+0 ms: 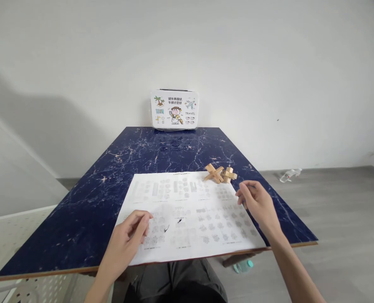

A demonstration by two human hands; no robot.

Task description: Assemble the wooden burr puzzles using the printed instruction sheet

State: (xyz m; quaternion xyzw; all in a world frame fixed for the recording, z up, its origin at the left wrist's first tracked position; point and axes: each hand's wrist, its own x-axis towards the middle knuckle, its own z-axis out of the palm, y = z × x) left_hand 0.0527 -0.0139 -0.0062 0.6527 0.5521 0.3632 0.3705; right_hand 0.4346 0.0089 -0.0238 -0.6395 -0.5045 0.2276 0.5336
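Observation:
A large white printed sheet with rows of small diagrams lies on the near part of the dark blue marble-patterned table. My left hand rests on the sheet's left side, its fingers loosely curled and the thumb close to the index finger. Over the sheet's right edge is my right hand, its fingers also curled in. Neither hand shows anything held. Just beyond the right hand, two wooden interlocking pieces sit at the sheet's far right corner: a cross-shaped one and a more compact burr-like one.
A white cartoon-printed case stands upright at the table's far end, near the wall. On the floor lie a clear plastic object at the right and a bottle with a teal cap below the table. A perforated white surface is at the left.

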